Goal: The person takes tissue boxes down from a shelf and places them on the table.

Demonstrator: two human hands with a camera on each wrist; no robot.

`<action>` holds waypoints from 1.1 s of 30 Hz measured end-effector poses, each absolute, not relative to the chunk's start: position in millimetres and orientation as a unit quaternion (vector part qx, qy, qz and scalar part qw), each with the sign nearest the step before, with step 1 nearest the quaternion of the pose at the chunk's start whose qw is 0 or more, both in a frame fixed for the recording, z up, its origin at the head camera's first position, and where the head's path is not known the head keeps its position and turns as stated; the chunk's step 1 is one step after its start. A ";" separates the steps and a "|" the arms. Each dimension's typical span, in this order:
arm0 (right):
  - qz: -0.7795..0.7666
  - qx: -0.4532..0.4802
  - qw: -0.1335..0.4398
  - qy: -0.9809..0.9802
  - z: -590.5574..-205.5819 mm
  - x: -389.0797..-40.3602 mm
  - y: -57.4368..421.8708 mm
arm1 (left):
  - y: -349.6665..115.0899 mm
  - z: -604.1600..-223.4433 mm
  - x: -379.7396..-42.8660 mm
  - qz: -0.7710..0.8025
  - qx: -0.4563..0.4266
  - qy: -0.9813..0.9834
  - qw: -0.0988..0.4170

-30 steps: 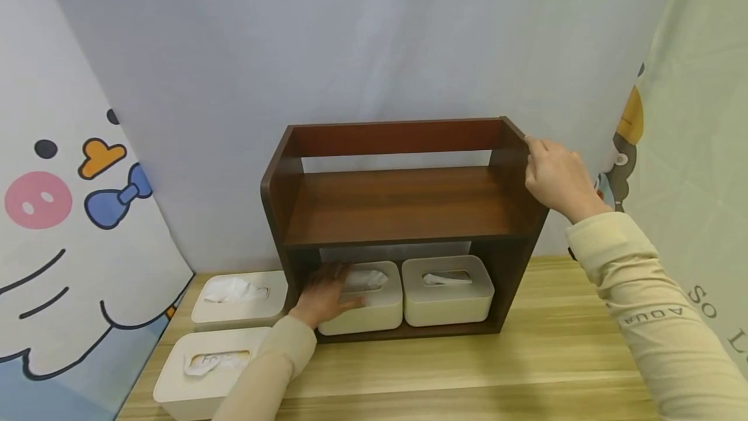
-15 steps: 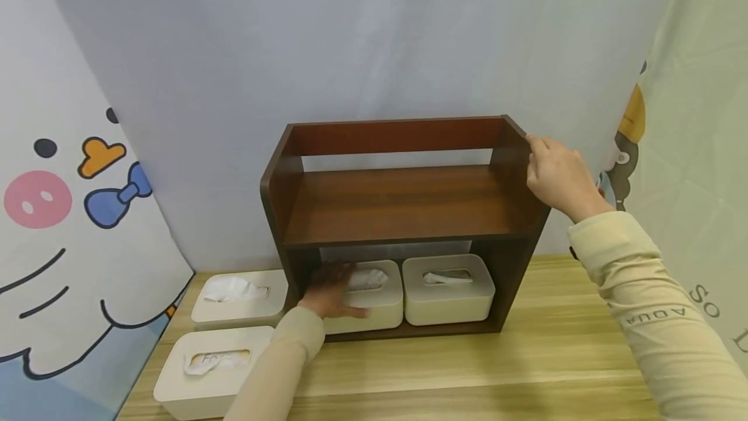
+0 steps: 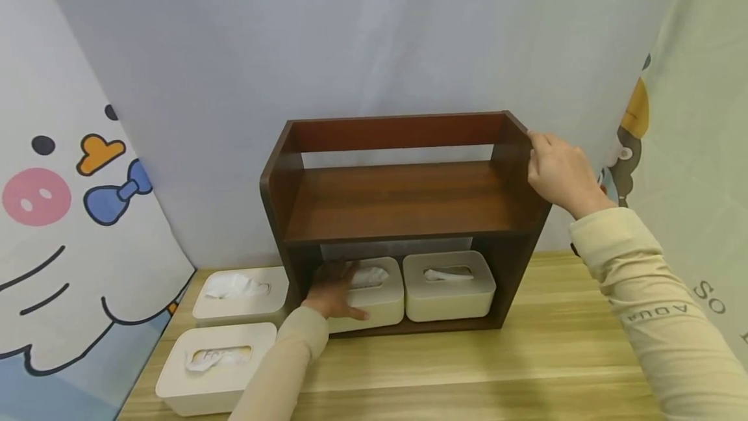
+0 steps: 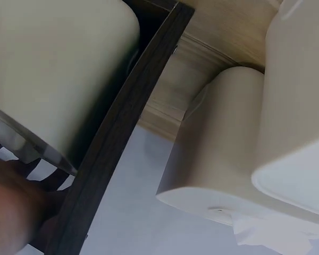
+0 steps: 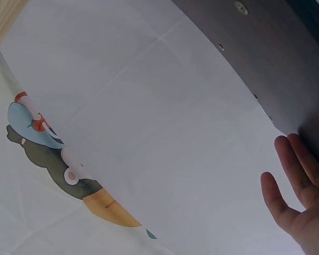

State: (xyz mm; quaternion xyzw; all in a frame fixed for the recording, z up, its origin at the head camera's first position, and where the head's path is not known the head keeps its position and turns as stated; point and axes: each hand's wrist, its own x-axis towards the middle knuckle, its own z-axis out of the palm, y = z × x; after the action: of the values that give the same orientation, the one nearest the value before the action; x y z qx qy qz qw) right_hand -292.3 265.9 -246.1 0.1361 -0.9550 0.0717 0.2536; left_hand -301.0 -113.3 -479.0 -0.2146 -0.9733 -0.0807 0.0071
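Note:
In the head view my left hand [image 3: 334, 290] reaches into the lower compartment of a dark brown wooden shelf [image 3: 403, 203]. Its fingers lie spread over the top of a cream tissue box [image 3: 380, 312], with the thumb toward the box's front. The left wrist view has the hand [image 4: 13, 204] at that box's slotted top, beside the shelf's side panel [image 4: 122, 119]. A second tissue box [image 3: 448, 301] stands to its right in the same compartment. My right hand [image 3: 562, 171] touches the upper edge of the right side panel; in the right wrist view its visible fingers extend fairly straight.
Outside the shelf, two more cream tissue boxes stand on the left of the wood-grain table [image 3: 444, 375]: a rear box [image 3: 234, 307] close by the side panel and a front box [image 3: 201, 401]. A pale curtain [image 3: 397, 38] hangs behind, with printed cloths at both sides.
My left hand and forearm have shifted slightly right over the left box in the shelf. The right hand keeps its place on the panel. The whole scene has moved up a little in view.

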 end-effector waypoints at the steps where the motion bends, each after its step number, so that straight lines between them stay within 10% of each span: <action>1: 0.072 0.137 0.255 -0.955 -246.1 -292.5 265.7 | -113.0 -478.8 -300.9 -0.080 -0.214 -0.973 0.012; 33: 0.076 0.133 0.242 -0.958 -243.3 -292.1 265.3 | -111.7 -466.0 -281.2 -0.059 -0.210 -0.975 0.050</action>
State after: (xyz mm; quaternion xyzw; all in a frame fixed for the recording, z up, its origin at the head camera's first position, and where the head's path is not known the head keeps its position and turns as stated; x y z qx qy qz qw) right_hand -292.1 265.3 -243.3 0.1334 -0.9581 0.0760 0.2420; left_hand -281.2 -111.7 -466.0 -0.2104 -0.9746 -0.0586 0.0504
